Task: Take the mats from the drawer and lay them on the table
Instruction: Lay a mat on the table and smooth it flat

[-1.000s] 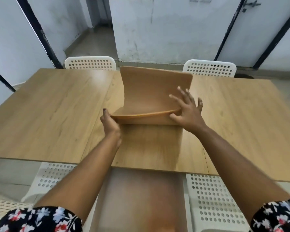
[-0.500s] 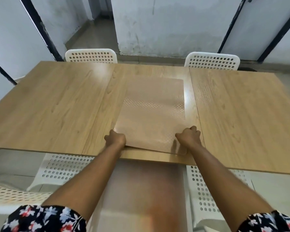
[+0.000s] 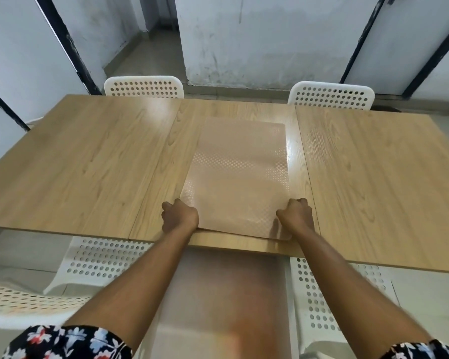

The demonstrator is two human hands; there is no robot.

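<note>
A tan mat [image 3: 237, 177] with a dotted texture lies flat on the middle of the wooden table [image 3: 88, 161], its near edge close to the table's front edge. My left hand [image 3: 180, 215] is closed at the mat's near left corner. At the near right corner my right hand [image 3: 296, 213] is closed on the mat too. Whether more than one mat is stacked there is unclear. No drawer is in view.
Two white perforated chairs [image 3: 143, 85] [image 3: 331, 95] stand at the table's far side. Other white chairs [image 3: 99, 257] [image 3: 319, 294] sit under the near edge beside me. White walls and dark door frames lie beyond.
One second ago the mat was bent upward, its far half raised. It has since been flattened onto the table, and both hands have moved to its near corners and closed.
</note>
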